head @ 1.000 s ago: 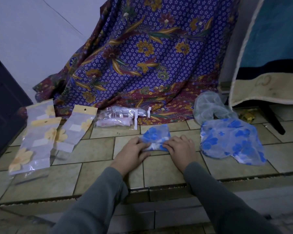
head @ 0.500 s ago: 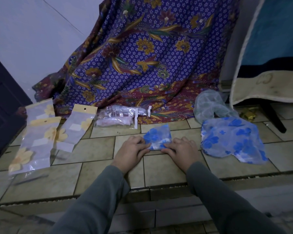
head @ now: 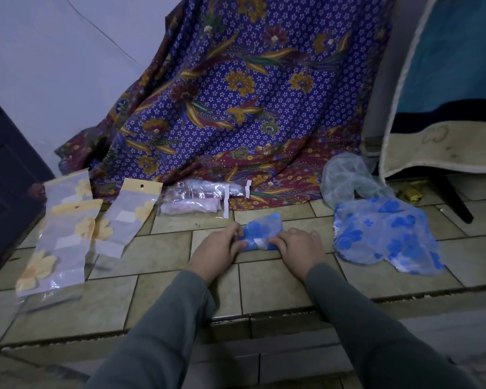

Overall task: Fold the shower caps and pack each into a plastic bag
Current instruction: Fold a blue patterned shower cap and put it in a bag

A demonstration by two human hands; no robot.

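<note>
One folded blue-flowered shower cap (head: 260, 230) lies on the tiled floor (head: 163, 248) between my hands; I see my left hand (head: 218, 252) and right hand (head: 298, 248) each pinching an end with curled fingers. Another blue-flowered cap (head: 387, 234) lies spread just right; flower-printed plastic bags (head: 65, 237) lie well left.

I am working on the floor of a home, in an improvised corner rather than at a bench. The floor (head: 163, 256) is beige ceramic tile with dark grout and a step edge near me. A batik cloth (head: 236, 108) in purple with gold flowers hangs down the far side onto the tiles. A plain pale wall (head: 54, 66) stands far left, beside a dark door (head: 3, 169). A worn mat (head: 446, 94) with cream border hangs at far right.
</note>
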